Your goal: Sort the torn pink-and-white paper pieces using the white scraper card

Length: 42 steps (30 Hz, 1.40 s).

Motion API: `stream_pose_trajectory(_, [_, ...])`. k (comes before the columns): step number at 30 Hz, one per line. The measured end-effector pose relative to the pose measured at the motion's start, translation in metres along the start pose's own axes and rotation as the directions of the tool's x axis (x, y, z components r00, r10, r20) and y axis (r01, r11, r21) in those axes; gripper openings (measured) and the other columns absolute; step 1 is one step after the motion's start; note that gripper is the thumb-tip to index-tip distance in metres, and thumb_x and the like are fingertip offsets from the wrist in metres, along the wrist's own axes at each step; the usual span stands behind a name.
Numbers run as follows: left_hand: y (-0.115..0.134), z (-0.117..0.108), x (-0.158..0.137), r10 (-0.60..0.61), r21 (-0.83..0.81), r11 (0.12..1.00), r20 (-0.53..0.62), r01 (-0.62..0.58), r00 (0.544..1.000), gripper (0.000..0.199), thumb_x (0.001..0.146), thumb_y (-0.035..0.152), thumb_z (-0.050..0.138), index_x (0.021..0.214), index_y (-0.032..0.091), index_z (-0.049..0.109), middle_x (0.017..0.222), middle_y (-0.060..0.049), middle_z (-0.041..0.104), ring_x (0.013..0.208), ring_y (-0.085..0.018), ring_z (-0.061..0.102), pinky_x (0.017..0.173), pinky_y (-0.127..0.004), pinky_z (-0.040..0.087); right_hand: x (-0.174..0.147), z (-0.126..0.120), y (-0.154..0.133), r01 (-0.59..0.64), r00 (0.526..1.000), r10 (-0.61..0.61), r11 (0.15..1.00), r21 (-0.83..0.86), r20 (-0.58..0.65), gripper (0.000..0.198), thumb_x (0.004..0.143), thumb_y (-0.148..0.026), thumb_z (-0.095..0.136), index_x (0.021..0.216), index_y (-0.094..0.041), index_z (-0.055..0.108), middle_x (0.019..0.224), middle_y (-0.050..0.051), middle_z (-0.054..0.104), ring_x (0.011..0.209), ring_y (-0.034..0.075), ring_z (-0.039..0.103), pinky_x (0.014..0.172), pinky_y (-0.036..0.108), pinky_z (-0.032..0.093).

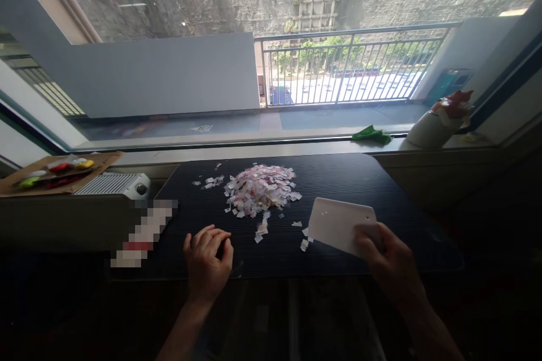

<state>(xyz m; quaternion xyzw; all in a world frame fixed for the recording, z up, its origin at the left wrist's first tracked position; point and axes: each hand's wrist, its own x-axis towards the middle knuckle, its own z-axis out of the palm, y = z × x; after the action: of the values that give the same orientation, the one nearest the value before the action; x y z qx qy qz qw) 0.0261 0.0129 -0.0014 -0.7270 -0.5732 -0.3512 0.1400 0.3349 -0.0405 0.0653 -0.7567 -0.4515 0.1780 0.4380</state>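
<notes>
A heap of small pale pink and white paper scraps [260, 189] lies on the dark table [339, 177], with loose scraps scattered around it. My right hand [387, 248] grips a flat white rectangular board [341, 223] by its near right corner. The board has rounded corners and a small hole, and it is held tilted above the table, right of the heap. A few scraps [304, 243] lie by its left edge. Near the table's front edge, left of and nearer than the heap, my left hand [209, 254] has loosely bent fingers, its thumb apart, and nothing visible in it.
At the table's left edge is a pixelated patch [146, 231]. Farther left, a cardboard sheet [99, 162] carrying colourful items rests by a white slatted unit [112, 183]. A green cloth-like piece [371, 135] and a pale container [436, 124] stand on the windowsill [271, 149].
</notes>
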Motion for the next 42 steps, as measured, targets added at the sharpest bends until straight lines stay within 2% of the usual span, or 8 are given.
stream_pose_trajectory(7, [0.0, -0.003, 0.002, -0.025, -0.009, 1.0, 0.03, 0.025, 0.999, 0.017, 0.084, 0.021, 0.049, 0.082, 0.022, 0.065, 0.087, -0.005, 0.07, 0.101, -0.026, 0.061, 0.104, -0.052, 0.027, 0.003, -0.001, 0.004, 0.022, 0.999, -0.021, 0.999, -0.032, 0.025, 0.026, 0.079, -0.046, 0.047, 0.081, -0.023, 0.059, 0.066, 0.0, 0.058, 0.061, 0.019, 0.056, 0.055, 0.028, 0.042])
stream_pose_trajectory(11, [0.003, -0.008, 0.002, -0.035, 0.013, 0.999, 0.124, 0.034, 0.992, 0.018, 0.084, 0.024, 0.049, 0.085, 0.023, 0.067, 0.092, -0.005, 0.071, 0.103, -0.027, 0.06, 0.104, -0.055, 0.026, 0.009, 0.005, 0.0, 0.094, 0.995, -0.093, 0.995, -0.03, 0.039, 0.022, 0.081, -0.043, 0.047, 0.082, -0.023, 0.057, 0.065, 0.0, 0.057, 0.059, 0.018, 0.054, 0.054, 0.028, 0.041])
stream_pose_trajectory(15, [0.01, -0.022, -0.009, 0.039, 0.023, 0.999, 0.231, -0.045, 0.972, 0.02, 0.085, 0.028, 0.05, 0.095, 0.024, 0.067, 0.098, -0.005, 0.071, 0.107, -0.027, 0.058, 0.106, -0.057, 0.02, 0.014, 0.009, -0.003, 0.191, 0.976, -0.184, 0.98, -0.05, 0.116, 0.02, 0.082, -0.039, 0.046, 0.083, -0.023, 0.058, 0.066, 0.0, 0.058, 0.059, 0.017, 0.054, 0.055, 0.028, 0.04])
stream_pose_trajectory(21, [0.009, -0.044, -0.039, 0.13, 0.04, 0.988, 0.29, -0.147, 0.948, 0.022, 0.085, 0.028, 0.05, 0.101, 0.026, 0.065, 0.1, -0.004, 0.07, 0.104, -0.025, 0.06, 0.108, -0.055, 0.017, 0.01, -0.018, 0.016, 0.068, 0.995, -0.058, 0.99, -0.125, 0.081, 0.023, 0.08, -0.041, 0.048, 0.081, -0.023, 0.06, 0.065, -0.001, 0.06, 0.059, 0.018, 0.056, 0.054, 0.028, 0.041])
stream_pose_trajectory(26, [0.003, -0.046, -0.051, 0.129, 0.043, 0.987, 0.363, -0.156, 0.923, 0.027, 0.085, 0.032, 0.051, 0.108, 0.027, 0.065, 0.108, -0.005, 0.068, 0.101, -0.024, 0.061, 0.109, -0.055, 0.018, 0.022, -0.019, 0.036, 0.005, 1.0, -0.007, 0.998, 0.069, 0.026, 0.025, 0.077, -0.045, 0.056, 0.083, -0.021, 0.063, 0.068, 0.0, 0.063, 0.066, 0.019, 0.059, 0.059, 0.028, 0.045])
stream_pose_trajectory(30, [0.003, -0.043, -0.053, 0.079, 0.05, 0.993, 0.39, -0.107, 0.917, 0.03, 0.085, 0.035, 0.051, 0.11, 0.028, 0.065, 0.11, -0.006, 0.068, 0.101, -0.025, 0.061, 0.108, -0.057, 0.019, 0.041, -0.013, 0.055, -0.04, 0.994, 0.018, 0.979, 0.2, 0.109, 0.024, 0.072, -0.04, 0.062, 0.082, -0.02, 0.061, 0.071, 0.0, 0.065, 0.069, 0.019, 0.061, 0.063, 0.029, 0.047])
stream_pose_trajectory(37, [0.0, -0.042, -0.054, 0.078, 0.038, 0.994, 0.392, -0.101, 0.917, 0.031, 0.085, 0.035, 0.05, 0.111, 0.029, 0.066, 0.11, -0.006, 0.068, 0.102, -0.026, 0.061, 0.108, -0.058, 0.02, 0.051, -0.038, 0.067, -0.059, 0.919, 0.018, 0.994, 0.093, 0.394, 0.022, 0.066, -0.038, 0.066, 0.075, -0.018, 0.063, 0.072, 0.001, 0.067, 0.072, 0.02, 0.064, 0.064, 0.031, 0.05])
stream_pose_trajectory(42, [0.0, -0.042, -0.054, 0.097, 0.027, 0.993, 0.385, -0.116, 0.918, 0.031, 0.086, 0.035, 0.05, 0.112, 0.028, 0.065, 0.11, -0.006, 0.067, 0.101, -0.026, 0.061, 0.106, -0.058, 0.022, 0.044, -0.048, 0.067, -0.09, 0.872, 0.036, 0.992, 0.088, 0.488, 0.02, 0.068, -0.036, 0.066, 0.076, -0.018, 0.063, 0.072, 0.001, 0.066, 0.07, 0.019, 0.064, 0.061, 0.03, 0.05])
